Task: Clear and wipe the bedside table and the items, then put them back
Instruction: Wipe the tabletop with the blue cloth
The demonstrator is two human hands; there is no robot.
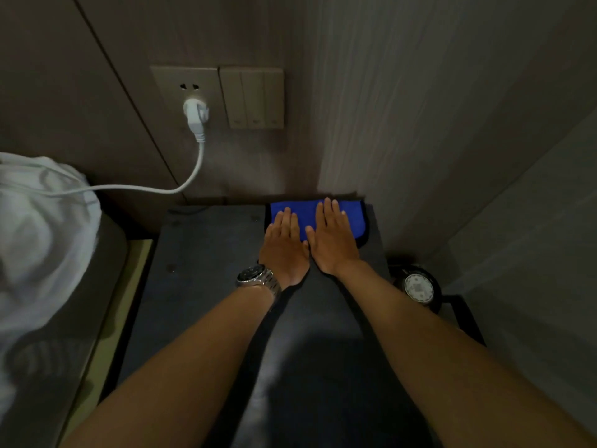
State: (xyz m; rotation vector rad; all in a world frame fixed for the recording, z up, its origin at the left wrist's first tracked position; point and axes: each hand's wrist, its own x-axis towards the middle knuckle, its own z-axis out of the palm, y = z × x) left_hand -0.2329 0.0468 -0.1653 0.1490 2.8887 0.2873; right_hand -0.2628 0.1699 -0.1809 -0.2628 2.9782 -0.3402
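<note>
cloth: blue cloth (318, 218) is laid flat at far right corner of counter (206, 279)
left hand (284, 250): spread flat, pressed on cloth
right hand (334, 242): spread flat, pressed on cloth

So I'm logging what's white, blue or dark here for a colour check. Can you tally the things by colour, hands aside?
White: 3, the plastic wall plug, its trailing cord, the bunched fabric bedding.
Blue: 1, the flat cleaning cloth.
Dark: 2, the grey bedside table top, the round black object.
Total: 6.
</note>
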